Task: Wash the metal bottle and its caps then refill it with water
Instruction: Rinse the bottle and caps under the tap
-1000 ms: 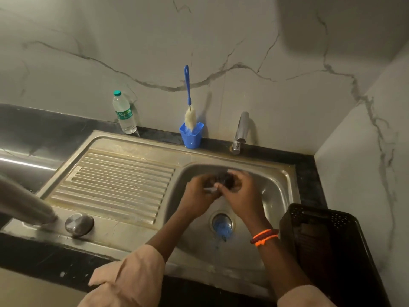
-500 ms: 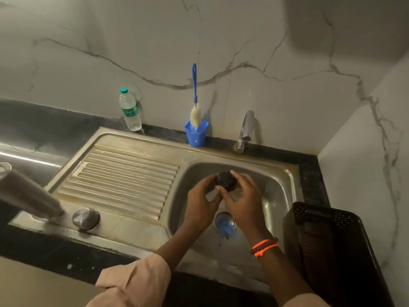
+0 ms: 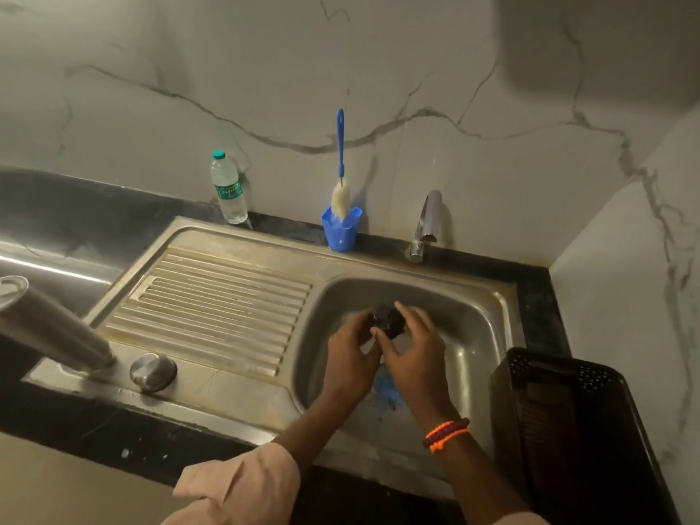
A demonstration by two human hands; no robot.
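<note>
- A home kitchen, at the washing-up corner.
- A stainless steel sink [image 3: 488,316] with a ribbed draining board [image 3: 219,308] is set into a dark stone bench [image 3: 113,214].
- A chrome tap [image 3: 426,225] stands at the back of the basin, against a wall of white marble-look tile [image 3: 454,70] with grey veins.
- A blue cup [image 3: 341,231] holding a bottle brush [image 3: 340,176] and a small plastic water bottle [image 3: 228,187] stand along the wall.
- A dark perforated plastic basket [image 3: 568,411] sits to the right of the basin.
</note>
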